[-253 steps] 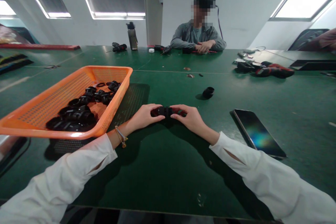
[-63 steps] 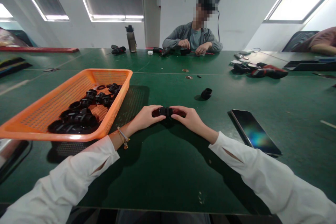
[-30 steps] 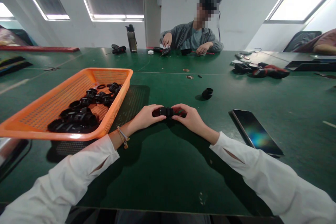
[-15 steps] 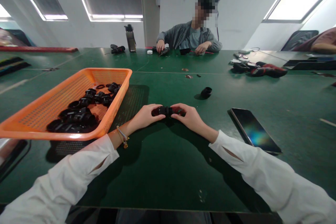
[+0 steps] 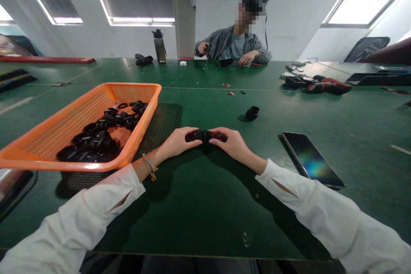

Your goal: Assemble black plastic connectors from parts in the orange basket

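Between my two hands, low over the green table [image 5: 205, 209], is a black plastic pipe fitting [image 5: 204, 135] with a ribbed middle. My left hand [image 5: 179, 142] grips its left end, thumb in front and fingers behind. Its right end is pinched the same way by my right hand [image 5: 231, 143]. Fingers hide both ends of the fitting, so I cannot tell whether it is one piece or two. A short black angled pipe piece [image 5: 252, 113] stands on the table beyond my right hand.
An orange basket [image 5: 141, 147] with several black fittings [image 5: 96, 142] stands left, close to my left forearm. A phone [image 5: 310, 158] lies near my right sleeve. Across the table sits a co-worker [image 5: 236, 43], near a bottle [image 5: 159, 47]. Dark and red tools [image 5: 327, 85] lie at the far right.
My hands and the fitting stay in nearly the same place. Across the table, the co-worker's hand on the left side of the picture has lifted a dark tool off the tabletop.
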Demonstrator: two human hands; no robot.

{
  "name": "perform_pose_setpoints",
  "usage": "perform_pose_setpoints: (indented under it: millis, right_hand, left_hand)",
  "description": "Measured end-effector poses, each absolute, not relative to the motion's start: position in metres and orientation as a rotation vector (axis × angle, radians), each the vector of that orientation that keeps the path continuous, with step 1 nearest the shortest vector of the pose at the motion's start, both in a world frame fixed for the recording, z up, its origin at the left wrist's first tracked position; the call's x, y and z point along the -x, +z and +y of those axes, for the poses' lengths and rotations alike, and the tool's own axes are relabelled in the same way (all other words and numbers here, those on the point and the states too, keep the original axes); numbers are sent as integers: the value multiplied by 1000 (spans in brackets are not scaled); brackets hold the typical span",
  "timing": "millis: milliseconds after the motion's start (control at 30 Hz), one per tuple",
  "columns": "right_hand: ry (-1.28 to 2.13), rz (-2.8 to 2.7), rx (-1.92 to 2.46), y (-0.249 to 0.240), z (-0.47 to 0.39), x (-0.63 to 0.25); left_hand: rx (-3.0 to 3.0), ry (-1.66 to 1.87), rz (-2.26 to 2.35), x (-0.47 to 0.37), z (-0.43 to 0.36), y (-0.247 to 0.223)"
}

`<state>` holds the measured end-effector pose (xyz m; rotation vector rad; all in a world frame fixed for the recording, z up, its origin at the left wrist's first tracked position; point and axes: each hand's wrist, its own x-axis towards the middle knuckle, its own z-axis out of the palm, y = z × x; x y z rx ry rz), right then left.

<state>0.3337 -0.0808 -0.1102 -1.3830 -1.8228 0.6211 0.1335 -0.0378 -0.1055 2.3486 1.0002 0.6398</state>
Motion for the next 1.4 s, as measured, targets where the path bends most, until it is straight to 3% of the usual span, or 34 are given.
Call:
perform_pose_setpoints:
  millis: [1400]
  right_hand:
    - [642,-1814,1283,-111,-80,-334]
  left_hand:
    - [-2352,643,1004,-136,-38,-103]
